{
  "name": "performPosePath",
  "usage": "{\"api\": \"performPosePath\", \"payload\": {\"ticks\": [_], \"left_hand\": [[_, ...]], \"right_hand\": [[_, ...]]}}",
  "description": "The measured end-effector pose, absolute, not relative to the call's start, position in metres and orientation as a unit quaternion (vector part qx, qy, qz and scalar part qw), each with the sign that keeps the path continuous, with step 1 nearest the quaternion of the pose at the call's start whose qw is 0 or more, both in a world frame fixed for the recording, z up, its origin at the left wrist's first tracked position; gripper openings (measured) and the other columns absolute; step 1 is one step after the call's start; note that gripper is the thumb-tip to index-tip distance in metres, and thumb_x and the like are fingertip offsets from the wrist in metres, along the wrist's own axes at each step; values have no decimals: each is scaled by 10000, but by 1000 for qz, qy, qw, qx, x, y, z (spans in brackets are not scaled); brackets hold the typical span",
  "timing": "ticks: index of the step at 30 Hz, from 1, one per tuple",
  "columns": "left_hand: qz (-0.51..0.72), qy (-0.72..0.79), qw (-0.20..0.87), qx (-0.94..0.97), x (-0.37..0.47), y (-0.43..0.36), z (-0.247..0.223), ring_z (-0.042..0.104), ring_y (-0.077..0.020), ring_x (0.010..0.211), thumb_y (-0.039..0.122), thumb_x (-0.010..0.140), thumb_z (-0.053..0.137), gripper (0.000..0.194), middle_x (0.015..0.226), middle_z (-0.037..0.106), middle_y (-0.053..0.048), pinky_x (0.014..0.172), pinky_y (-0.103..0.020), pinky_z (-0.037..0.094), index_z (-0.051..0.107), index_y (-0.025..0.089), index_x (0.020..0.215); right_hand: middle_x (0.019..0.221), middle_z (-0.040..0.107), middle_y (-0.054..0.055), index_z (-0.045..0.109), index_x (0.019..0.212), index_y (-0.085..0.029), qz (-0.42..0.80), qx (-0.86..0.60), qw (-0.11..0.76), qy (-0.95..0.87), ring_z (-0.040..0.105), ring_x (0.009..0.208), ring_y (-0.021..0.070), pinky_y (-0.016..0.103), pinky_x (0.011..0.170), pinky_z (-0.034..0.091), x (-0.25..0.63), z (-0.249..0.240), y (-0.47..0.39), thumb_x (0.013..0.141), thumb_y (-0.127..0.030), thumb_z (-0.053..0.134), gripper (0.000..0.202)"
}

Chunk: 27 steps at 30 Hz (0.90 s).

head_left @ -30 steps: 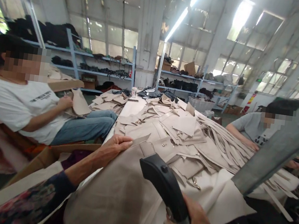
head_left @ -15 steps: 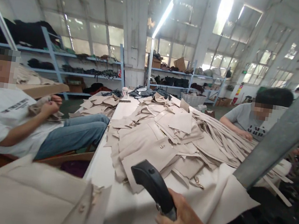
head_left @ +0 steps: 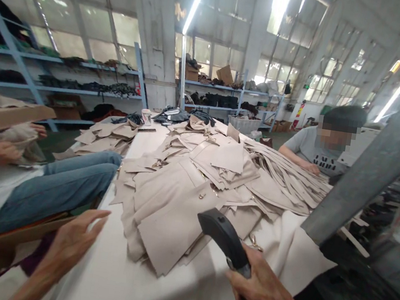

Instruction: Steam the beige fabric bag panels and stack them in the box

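Note:
My right hand [head_left: 259,282] is wrapped round a black handheld tool [head_left: 223,233] with a curved neck and a blunt, flat-ended head. I cannot make out its exact kind. The tool's head is over the near right part of a heap of beige fabric or leather pieces [head_left: 170,225], several with gold-coloured metal fittings. Over the left edge of the white table [head_left: 121,283], my left hand [head_left: 74,239] reaches forward with its fingers stretched out and nothing in them.
A seated person in jeans [head_left: 64,190] handles beige material at the left. Another person in a grey shirt [head_left: 301,144] sits at the far right. A slanted metal post [head_left: 364,168] stands at the table's right. Behind are loaded blue shelves [head_left: 212,86] and a cardboard box [head_left: 3,117].
My left hand has let go of the beige piece with a fitting, which has left view at lower left, and now reaches forward. The view has turned right; my right hand still grips the black tool.

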<state>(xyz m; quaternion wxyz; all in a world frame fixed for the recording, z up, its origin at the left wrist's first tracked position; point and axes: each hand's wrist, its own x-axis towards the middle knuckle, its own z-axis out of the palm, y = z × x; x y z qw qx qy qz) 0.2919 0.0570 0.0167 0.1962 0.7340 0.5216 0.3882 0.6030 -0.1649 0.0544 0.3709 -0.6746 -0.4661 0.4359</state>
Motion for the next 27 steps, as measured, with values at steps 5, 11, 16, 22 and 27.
{"api": "performPosePath", "payload": {"ticks": [5,11,16,22,27], "left_hand": [[381,454,191,783,402,70,-11,614,-248,966,339,817,405,327,1019,672,-121,896,-387,452,646,157,944],[414,434,178,780,434,64,-36,618,-232,886,290,844,384,329,947,659,-130,812,-358,472,644,123,956],[403,447,223,767,428,61,-38,640,-243,889,403,811,480,335,953,687,-116,799,-331,476,650,144,941],[369,471,300,743,423,62,-32,650,-235,874,479,810,486,352,917,713,-55,744,-286,475,664,185,888],[367,473,314,736,423,63,-31,641,-233,866,472,812,476,359,904,711,-62,750,-284,456,666,174,876]], "right_hand": [[501,517,-64,465,854,-175,396,-678,361,-503,523,404,89,157,361,434,604,74,-118,759,-224,500,112],[486,531,-46,463,813,-161,356,-716,324,-505,539,383,98,146,323,414,606,61,-80,714,-206,486,111],[473,524,-44,458,818,-160,338,-709,344,-514,523,372,109,178,332,413,608,53,-54,729,-228,500,121],[518,540,-34,436,807,-176,296,-708,375,-520,533,420,104,190,397,439,617,73,-54,787,-245,481,84],[506,530,-52,436,792,-185,327,-704,362,-516,525,419,93,178,404,439,612,75,-87,781,-219,489,63]]}}
